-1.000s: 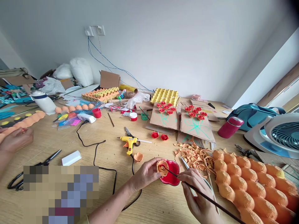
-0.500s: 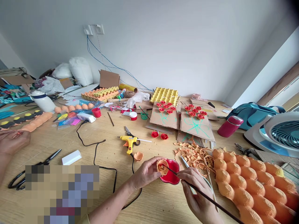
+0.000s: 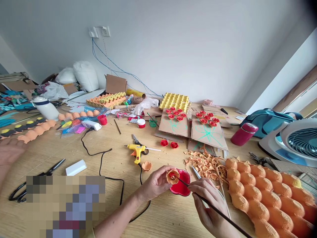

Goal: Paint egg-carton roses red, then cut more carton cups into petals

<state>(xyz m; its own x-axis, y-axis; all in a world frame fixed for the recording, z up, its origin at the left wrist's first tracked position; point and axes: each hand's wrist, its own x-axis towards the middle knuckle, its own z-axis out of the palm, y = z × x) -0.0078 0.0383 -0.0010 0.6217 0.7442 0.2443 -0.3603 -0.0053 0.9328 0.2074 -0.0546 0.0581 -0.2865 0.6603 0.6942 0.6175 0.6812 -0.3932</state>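
Red dish (image 3: 180,191): on the counter (image 3: 158,225), overlapped in view by orange flower and brush shaft
Orange flower (image 3: 170,179): at the red dish's upper-left edge, petals facing up, red among the inner ones
Left hand (image 3: 155,182): left of the red dish, grip closed round the flower's side between thumb and fingers
Right hand (image 3: 211,213): right of the red dish, grip pinched tight on the brush (image 3: 210,204), pen-fashion
Brush line: long axis slanting from the flower's middle over the red dish to lower right — flower left of the right grip, left hand nearer; tip at the inner petals, contact too small to tell
Glue gun (image 3: 137,153): beyond and left of the red dish
Orange scraps (image 3: 206,167): beyond and right of the red dish
Co-worker's hand (image 3: 11,150): well left of the red dish — palm spread
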